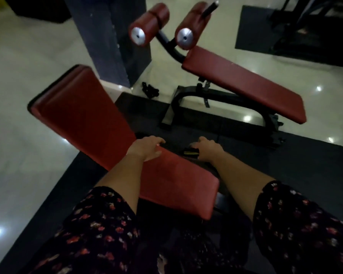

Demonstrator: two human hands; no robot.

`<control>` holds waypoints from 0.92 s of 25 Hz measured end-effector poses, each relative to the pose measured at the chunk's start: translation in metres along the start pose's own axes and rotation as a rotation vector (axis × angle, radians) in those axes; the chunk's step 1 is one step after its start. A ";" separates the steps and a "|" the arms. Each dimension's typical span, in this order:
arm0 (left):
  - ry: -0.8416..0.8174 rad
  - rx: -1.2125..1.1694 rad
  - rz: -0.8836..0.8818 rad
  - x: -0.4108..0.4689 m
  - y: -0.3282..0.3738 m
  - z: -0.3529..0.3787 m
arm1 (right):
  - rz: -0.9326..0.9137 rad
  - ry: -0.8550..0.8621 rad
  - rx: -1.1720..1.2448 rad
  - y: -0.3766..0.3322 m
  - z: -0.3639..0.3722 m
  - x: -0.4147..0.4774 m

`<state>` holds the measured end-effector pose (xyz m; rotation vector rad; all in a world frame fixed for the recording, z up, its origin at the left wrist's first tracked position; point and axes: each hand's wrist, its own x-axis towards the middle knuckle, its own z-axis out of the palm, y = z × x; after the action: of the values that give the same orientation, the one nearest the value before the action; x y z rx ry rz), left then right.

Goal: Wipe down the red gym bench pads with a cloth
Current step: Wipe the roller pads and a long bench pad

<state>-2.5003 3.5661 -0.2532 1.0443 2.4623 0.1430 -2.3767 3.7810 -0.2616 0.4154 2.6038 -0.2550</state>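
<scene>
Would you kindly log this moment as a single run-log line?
left hand rests on seat pad, far edge | right hand beside pad, at black yellow-marked part | cloth not in view
</scene>
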 end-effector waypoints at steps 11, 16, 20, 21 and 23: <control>0.030 0.088 0.184 0.082 0.119 -0.048 | 0.194 0.138 0.153 0.108 -0.057 -0.037; -0.065 0.201 0.292 0.108 0.149 -0.035 | 0.347 0.154 0.239 0.141 -0.044 -0.068; -0.193 0.298 0.401 0.130 0.171 -0.025 | 0.454 0.169 0.260 0.150 -0.038 -0.091; -0.199 0.305 0.461 0.132 0.179 -0.025 | 0.502 0.176 0.281 0.151 -0.033 -0.100; -0.215 0.295 0.576 0.133 0.195 -0.027 | 0.620 0.175 0.360 0.150 -0.023 -0.118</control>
<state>-2.4656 3.7996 -0.2269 1.7755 1.9673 -0.1530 -2.2383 3.8985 -0.1994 1.3851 2.4384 -0.4834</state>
